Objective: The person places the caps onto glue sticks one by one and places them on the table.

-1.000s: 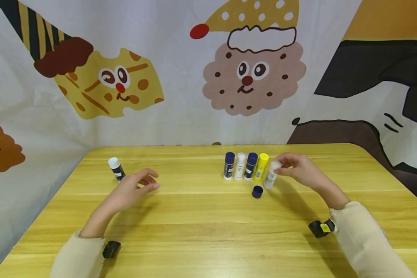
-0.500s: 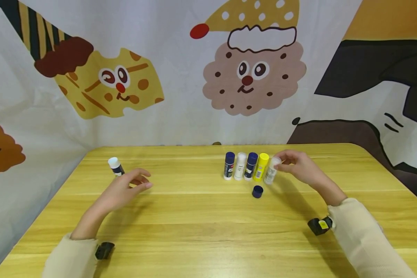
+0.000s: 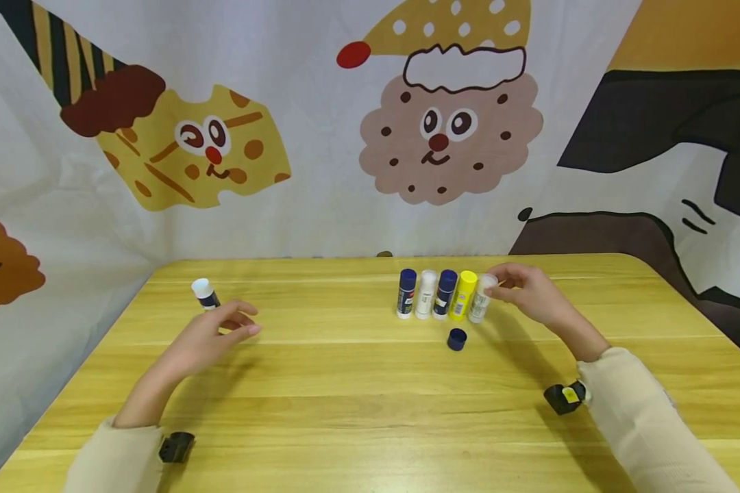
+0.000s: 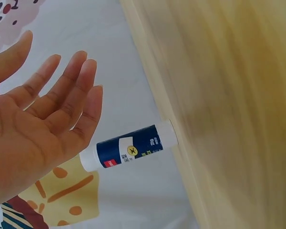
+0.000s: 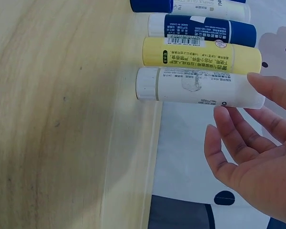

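Observation:
A translucent white glue stick (image 3: 479, 308) stands upright at the right end of a row of glue sticks. My right hand (image 3: 533, 296) pinches it near the top, thumb on one side and fingers on the other. Beside it, very close, is a yellow glue stick (image 3: 463, 298). Over on the left, my left hand (image 3: 205, 342) hovers with fingers loosely bent and holds nothing. Just behind that hand stands a navy glue stick with a white cap (image 4: 128, 149), partly hidden in the head view; the left wrist view shows its label.
Left of the yellow one stand a navy glue stick (image 3: 445, 296), a white glue stick (image 3: 426, 296) and another navy glue stick (image 3: 406, 294). A loose navy cap (image 3: 457, 339) lies in front of the row on the wooden table (image 3: 358, 404). A printed curtain (image 3: 321, 171) hangs behind.
My right hand has moved the translucent white glue stick back and slightly left, up beside the yellow one. My left hand has drifted left, nearer the white-capped navy glue stick.

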Action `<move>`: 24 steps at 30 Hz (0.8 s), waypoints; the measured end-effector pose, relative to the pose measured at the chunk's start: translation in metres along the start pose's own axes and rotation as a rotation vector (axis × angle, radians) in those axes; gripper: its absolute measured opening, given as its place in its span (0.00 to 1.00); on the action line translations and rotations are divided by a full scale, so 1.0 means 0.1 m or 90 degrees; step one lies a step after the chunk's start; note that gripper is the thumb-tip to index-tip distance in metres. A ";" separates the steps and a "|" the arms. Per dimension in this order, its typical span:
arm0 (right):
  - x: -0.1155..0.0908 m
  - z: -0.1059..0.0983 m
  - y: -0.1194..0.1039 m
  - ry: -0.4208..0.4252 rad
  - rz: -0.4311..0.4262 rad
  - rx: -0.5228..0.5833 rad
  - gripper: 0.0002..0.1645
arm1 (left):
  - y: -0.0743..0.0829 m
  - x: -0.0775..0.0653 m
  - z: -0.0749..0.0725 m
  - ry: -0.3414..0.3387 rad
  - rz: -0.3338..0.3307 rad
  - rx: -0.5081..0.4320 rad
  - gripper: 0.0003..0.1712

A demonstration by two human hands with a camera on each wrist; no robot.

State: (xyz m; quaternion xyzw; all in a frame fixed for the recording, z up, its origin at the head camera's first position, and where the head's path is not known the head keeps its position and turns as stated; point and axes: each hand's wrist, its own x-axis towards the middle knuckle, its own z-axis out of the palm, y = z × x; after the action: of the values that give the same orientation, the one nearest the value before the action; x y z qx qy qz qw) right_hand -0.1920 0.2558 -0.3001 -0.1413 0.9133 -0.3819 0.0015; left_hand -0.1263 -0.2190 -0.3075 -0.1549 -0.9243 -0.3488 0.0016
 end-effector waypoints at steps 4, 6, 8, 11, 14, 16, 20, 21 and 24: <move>0.00 0.00 -0.01 0.003 0.005 -0.001 0.20 | -0.01 -0.02 -0.02 0.002 -0.011 0.006 0.20; 0.00 0.00 -0.01 0.003 0.007 -0.001 0.20 | -0.02 -0.04 -0.04 0.004 -0.017 0.008 0.20; 0.00 0.00 -0.01 0.001 0.007 0.000 0.21 | -0.03 -0.05 -0.05 0.005 -0.021 0.009 0.20; -0.01 0.00 0.00 -0.003 0.005 0.005 0.22 | -0.06 -0.06 -0.06 0.009 -0.026 0.011 0.19; -0.01 0.00 0.00 -0.006 0.004 0.012 0.23 | -0.08 -0.08 -0.08 0.011 -0.030 0.012 0.19; -0.01 0.00 0.01 -0.007 0.003 0.014 0.23 | -0.08 -0.09 -0.09 0.011 -0.033 0.010 0.20; -0.02 -0.01 0.02 -0.007 0.002 0.018 0.23 | -0.09 -0.11 -0.12 0.011 -0.038 0.013 0.20; -0.02 -0.01 0.02 -0.006 0.003 0.019 0.23 | -0.09 -0.11 -0.12 0.010 -0.039 0.013 0.21; -0.03 -0.01 0.02 -0.002 0.002 0.020 0.22 | -0.11 -0.12 -0.14 0.008 -0.044 0.015 0.21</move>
State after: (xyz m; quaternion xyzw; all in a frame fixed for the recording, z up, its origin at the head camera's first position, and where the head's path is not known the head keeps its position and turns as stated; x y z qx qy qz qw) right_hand -0.1895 0.2587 -0.3006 -0.1404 0.9075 -0.3959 0.0056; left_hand -0.1193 -0.2389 -0.3053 -0.1206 -0.9332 -0.3384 -0.0032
